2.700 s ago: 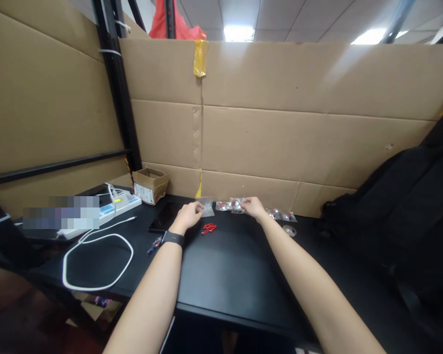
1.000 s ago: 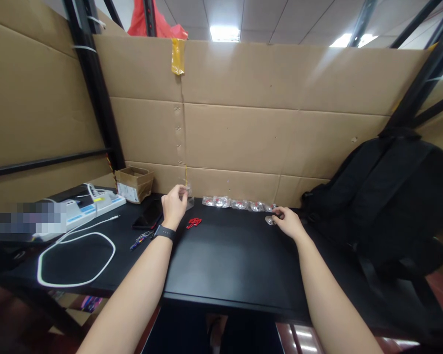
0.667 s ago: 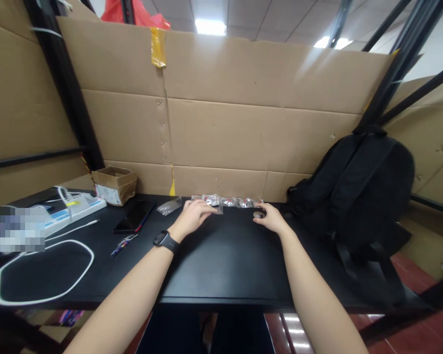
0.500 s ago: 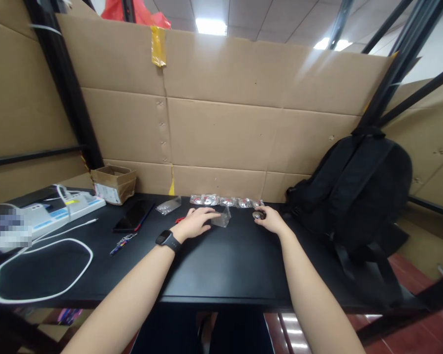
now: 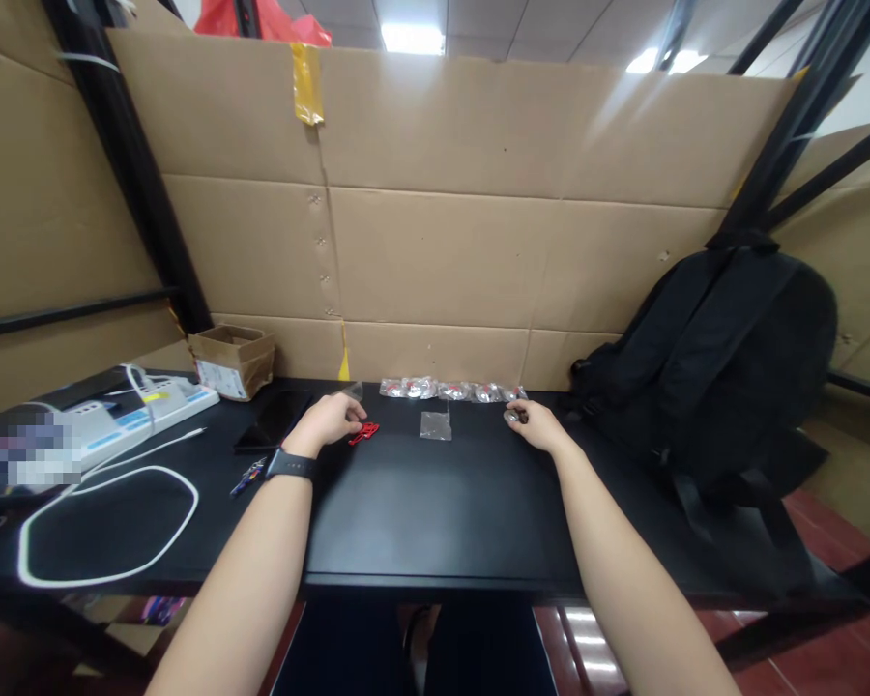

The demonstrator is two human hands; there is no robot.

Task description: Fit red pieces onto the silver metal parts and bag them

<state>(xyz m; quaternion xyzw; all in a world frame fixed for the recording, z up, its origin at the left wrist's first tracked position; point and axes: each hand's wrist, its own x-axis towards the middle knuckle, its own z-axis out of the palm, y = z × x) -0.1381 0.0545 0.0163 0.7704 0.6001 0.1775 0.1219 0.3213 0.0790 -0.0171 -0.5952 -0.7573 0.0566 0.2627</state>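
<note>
My left hand (image 5: pixel 330 419) is at the small pile of red cords (image 5: pixel 364 433), its fingers curled and the fingertips closed at the pile's edge. Further right, my right hand (image 5: pixel 537 425) has thumb and fingers closed around small, round, shiny metal pieces (image 5: pixel 513 416); their exact kind and number are hidden. Between the hands a small clear plastic bag (image 5: pixel 436 425) lies flat on the black table (image 5: pixel 442 522). Behind it, along the cardboard, runs a row of several clear packets (image 5: pixel 453 391) holding shiny round pieces with red bits. Another clear bag (image 5: pixel 353 391) shows partly behind my left hand.
On the left are a phone (image 5: pixel 274 421), keys (image 5: pixel 247 477), an open small cardboard box (image 5: pixel 233 362), a white power strip (image 5: pixel 145 420) and a looped white cable (image 5: pixel 108 582). A black backpack (image 5: pixel 739 358) stands on the right. Cardboard panels (image 5: pixel 435 261) wall the back.
My left hand has moved left, away from the clear bag in the middle, to the red cords. That bag now lies flat and uncovered. The right hand still holds the metal pieces.
</note>
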